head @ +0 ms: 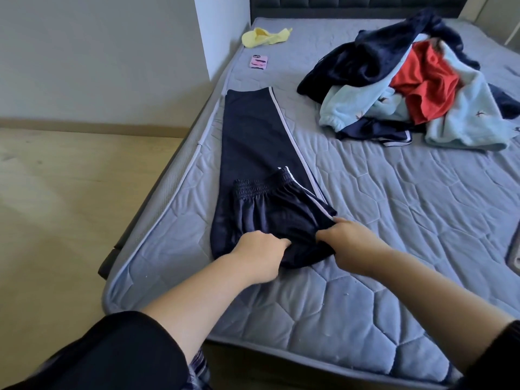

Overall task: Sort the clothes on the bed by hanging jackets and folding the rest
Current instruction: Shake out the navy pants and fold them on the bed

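1. I stand at the near corner of a bed (pixel 365 220) with a quilted blue-grey mattress. A pale wood floor (pixel 70 192) lies to its left.
2. Navy trousers (pixel 253 136) with a pale side stripe lie flat along the mattress's left edge, legs running away from me. The waist end is folded back over the legs, with the waistband (pixel 261 187) on top.
3. My left hand (pixel 261 254) grips the near fold of the trousers, fingers curled into the cloth.
4. My right hand (pixel 351 240), just beside it, pinches the same fold at its right end, fingers closed on the fabric.
5. Well apart, at the far right, sits a pile (pixel 380 63) of navy, light blue and red clothes.
6. A phone (pixel 258 62) in a pink case and a yellow cloth (pixel 264 38) lie near the far left corner, by the wall.
7. A dark headboard (pixel 351 2) closes the far end.
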### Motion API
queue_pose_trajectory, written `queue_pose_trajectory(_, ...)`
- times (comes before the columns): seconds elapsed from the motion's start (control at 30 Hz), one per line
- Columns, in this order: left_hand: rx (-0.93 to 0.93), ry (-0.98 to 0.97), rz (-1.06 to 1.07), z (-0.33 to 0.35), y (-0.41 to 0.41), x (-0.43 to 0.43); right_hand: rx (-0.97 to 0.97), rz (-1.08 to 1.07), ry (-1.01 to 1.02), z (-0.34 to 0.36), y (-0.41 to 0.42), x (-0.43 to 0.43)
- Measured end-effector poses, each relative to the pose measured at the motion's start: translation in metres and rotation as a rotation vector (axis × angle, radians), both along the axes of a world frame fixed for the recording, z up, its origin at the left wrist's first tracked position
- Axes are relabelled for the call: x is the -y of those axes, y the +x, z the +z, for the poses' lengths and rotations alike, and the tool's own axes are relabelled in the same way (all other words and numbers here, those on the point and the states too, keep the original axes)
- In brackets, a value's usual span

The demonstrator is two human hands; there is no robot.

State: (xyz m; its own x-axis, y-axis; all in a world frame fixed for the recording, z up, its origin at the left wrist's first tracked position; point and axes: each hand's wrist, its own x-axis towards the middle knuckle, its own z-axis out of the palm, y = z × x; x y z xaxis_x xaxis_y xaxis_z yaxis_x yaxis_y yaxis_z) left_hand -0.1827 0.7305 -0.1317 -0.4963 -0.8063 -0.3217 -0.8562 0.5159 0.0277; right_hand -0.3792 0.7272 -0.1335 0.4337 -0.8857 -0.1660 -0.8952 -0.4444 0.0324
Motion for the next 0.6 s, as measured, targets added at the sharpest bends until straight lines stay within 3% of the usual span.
queue_pose_trajectory(0.07,-0.136,0.147,0.027,0.011,-0.004,0.003,0.002,-0.074,0.094,0.018,0.003,0.006)
queue_pose_trajectory(0.17,-0.357,0.580,0.050,0.023,-0.007,0.002,-0.043,-0.114,0.493,0.043,-0.006,0.007)
queue_pose_trajectory(0.23,-0.380,0.925,0.045,0.029,-0.002,0.000,-0.050,-0.163,0.795,0.053,-0.016,0.003)
queue_pose_trajectory(0.3,-0.375,1.055,-0.046,0.035,0.006,0.007,0.095,-0.233,0.987,0.055,-0.024,-0.002)
queue_pose_trajectory(0.4,-0.564,0.897,-0.015,0.045,0.024,0.030,0.493,-0.310,0.859,0.051,-0.038,0.004)
queue_pose_trajectory(0.5,-0.930,0.551,0.336,0.046,0.044,0.060,1.112,-0.489,0.346,0.040,-0.045,0.027)
queue_pose_trajectory(0.53,-1.043,0.377,0.470,0.044,0.048,0.069,1.249,-0.566,0.193,0.036,-0.045,0.034)
queue_pose_trajectory(0.6,-1.232,0.167,0.737,0.032,0.055,0.082,1.337,-0.689,0.106,0.023,-0.041,0.045)
